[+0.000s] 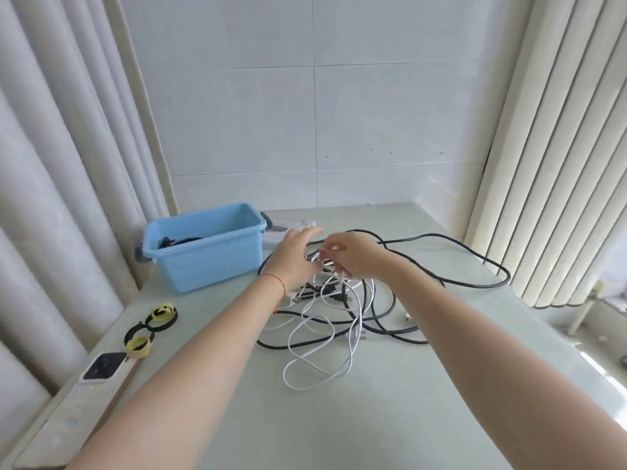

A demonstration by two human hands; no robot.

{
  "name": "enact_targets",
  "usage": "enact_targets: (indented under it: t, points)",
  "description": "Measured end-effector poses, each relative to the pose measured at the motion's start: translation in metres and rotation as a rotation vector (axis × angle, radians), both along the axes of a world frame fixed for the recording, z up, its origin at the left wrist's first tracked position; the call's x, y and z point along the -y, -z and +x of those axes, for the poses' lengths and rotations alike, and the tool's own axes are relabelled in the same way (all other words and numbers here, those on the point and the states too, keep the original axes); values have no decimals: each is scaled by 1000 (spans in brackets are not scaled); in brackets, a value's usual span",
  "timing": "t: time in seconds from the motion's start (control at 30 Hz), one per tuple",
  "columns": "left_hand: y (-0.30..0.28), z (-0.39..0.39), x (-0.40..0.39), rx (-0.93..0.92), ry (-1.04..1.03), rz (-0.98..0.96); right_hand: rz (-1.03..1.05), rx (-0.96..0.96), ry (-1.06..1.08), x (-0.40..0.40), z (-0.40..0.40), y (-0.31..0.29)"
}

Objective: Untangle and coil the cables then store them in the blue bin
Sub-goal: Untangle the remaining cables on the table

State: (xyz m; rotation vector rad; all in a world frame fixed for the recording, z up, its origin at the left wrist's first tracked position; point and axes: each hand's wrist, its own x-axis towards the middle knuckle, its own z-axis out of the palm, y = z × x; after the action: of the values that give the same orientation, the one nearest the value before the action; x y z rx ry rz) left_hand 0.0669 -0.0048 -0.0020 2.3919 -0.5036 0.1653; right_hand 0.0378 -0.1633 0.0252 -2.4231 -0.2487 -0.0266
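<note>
My right grip (353, 254) pinches a white cable (315, 364) above the tangle on the desk (373, 418); left grip (295, 256) spread, fingers extended beside blue bin (203, 247).

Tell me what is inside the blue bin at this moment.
The blue bin holds something dark at its left end, likely a black cable. Only its top shows over the rim; the front wall hides the bin's floor, so I cannot tell what else is inside.
</note>
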Motion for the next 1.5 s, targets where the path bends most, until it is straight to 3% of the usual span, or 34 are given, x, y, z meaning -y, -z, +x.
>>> enact_targets:
  t: [0.07,0.17,0.27,0.33,0.4,0.57,0.67,0.77,0.83,0.87,0.97,1.03,1.13,1.2,1.27,1.5]
  points:
    - [-7,-1,1,-41,30,2,42,109,63,-3,2,-11]
    - [-7,1,-3,-108,1,-24,441,257,196,-4,1,-34]
    - [0,-2,-7,-173,12,-144,788,333,188,1,-5,-63]
    - [-2,-7,-5,-225,51,-313,827,285,142,1,-7,-73]
    - [-10,-10,2,-256,131,-341,811,210,134,0,-9,-74]
    - [-14,-13,15,-305,204,-270,949,212,226,6,-11,-74]
    - [-11,-6,12,-208,163,-220,1066,329,356,19,-10,-71]
    - [-10,-2,7,-154,185,-20,1183,470,543,40,-9,-72]
    - [-10,-2,5,-157,161,14,1183,518,645,58,-3,-70]
    - [-13,-3,3,-161,127,-77,1137,504,685,65,2,-66]
    - [-36,1,6,-172,23,-582,940,265,709,74,8,-55]
    - [-63,3,16,-164,33,-787,860,34,553,68,-1,-49]
    - [-93,-4,35,-214,134,-901,602,-154,94,46,-20,-40]
    - [-95,-7,44,-245,151,-902,447,-182,-127,31,-24,-29]
    - [-85,-9,45,-257,126,-890,431,-182,-170,21,-24,-22]
    - [-47,-20,24,-499,409,-501,907,-64,62,28,-21,-27]
